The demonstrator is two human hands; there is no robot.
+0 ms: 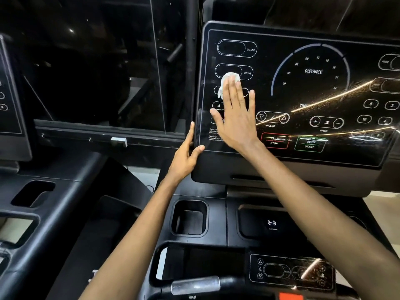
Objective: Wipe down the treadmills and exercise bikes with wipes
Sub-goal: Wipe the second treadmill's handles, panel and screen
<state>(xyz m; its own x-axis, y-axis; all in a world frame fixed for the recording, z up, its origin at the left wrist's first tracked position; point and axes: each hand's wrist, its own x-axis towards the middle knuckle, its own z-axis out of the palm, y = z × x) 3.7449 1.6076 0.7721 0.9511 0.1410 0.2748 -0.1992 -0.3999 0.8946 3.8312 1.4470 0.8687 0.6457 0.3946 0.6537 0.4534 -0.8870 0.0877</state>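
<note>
Nearest, at bottom edge: metal handlebar grip [194, 285], small control strip [291, 271] just right of it. Above these, a square cup holder [188, 218].

Left hand [186, 155] holds lower-left corner of console [311, 92]: thumb on front face, fingers [191, 131] laid up along side edge.

Right hand [237, 120] lies flat on the console's glossy face, fingers straight, slightly spread, curled round nothing. Fingertips press a crumpled white wipe [227, 75] against the panel at the INCLINE readout, upper left. Wipe shows above and left of fingertips.

Farther left, well apart: second console [10, 118], partly out of view.
</note>
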